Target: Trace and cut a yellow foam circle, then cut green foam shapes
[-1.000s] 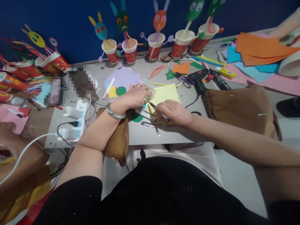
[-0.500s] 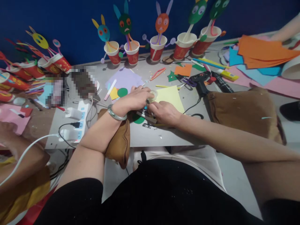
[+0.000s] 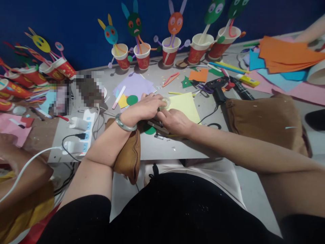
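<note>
My left hand, a bangle on its wrist, is closed beside a pale, see-through ring that looks like a tape roll, its fingers against the edge. My right hand meets the left one with its fingers curled and pinched together; what lies between them is hidden, with only a small dark bit showing. Under the hands is the edge of a yellow sheet. A green paper circle and a small clip-like metal piece lie just in front.
Red paper cups with paper-faced puppets line the back. A glue gun and brown pouch lie right, near orange sheets. A power strip and another brown pouch are left. Another person's arm shows far left.
My right hand has shifted slightly left, closer to my left hand. A small blue spot seen between the hands before is now covered. My left hand stays almost still.
</note>
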Tool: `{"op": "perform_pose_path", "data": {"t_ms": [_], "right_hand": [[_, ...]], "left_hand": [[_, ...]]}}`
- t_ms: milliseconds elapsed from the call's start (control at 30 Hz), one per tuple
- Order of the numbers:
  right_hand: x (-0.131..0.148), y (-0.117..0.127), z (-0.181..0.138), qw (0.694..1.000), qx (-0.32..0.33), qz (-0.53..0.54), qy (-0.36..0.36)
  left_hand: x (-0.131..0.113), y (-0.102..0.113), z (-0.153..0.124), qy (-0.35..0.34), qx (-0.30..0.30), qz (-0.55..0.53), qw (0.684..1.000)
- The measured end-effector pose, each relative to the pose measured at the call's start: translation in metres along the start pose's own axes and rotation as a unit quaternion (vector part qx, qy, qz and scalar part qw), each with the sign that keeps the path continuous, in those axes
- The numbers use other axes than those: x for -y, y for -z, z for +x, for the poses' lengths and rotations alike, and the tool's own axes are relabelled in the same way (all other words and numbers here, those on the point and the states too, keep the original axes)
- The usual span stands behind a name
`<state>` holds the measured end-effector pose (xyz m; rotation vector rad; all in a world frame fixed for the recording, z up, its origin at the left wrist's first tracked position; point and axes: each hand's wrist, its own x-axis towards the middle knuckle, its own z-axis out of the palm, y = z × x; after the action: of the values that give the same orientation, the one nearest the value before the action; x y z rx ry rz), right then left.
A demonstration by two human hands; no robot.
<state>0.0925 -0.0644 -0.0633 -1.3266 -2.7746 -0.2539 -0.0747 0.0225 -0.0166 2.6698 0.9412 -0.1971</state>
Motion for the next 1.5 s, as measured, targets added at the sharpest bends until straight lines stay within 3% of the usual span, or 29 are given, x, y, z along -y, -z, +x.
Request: {"op": "perform_pose_path", "data": {"t_ms": [667,1033,1300,1500], "right_hand": [[-0.003,-0.002,-0.011,0.997,-0.026,0.072,-0.002],[-0.024,0.002,-0.034,0.986,-0.063,0.147,0.036],[-0.036,-0.007,-0.045,0.965,-0.108,0.222,-0.083],[-0.041,-0.006,-0.047,0.955,-0.119,0.243,-0.124]], "left_hand": [[-0.010,0.009,-0.007,0.012,0.016,-0.004,1.000],[-0.012,0.012,-0.006,0.011,0.028,-0.001,1.000],[-0.019,0.020,-0.008,0.024,0.048,-0.015,0.998],[-0.021,0.021,-0.008,0.023,0.050,-0.009,0.998]]}}
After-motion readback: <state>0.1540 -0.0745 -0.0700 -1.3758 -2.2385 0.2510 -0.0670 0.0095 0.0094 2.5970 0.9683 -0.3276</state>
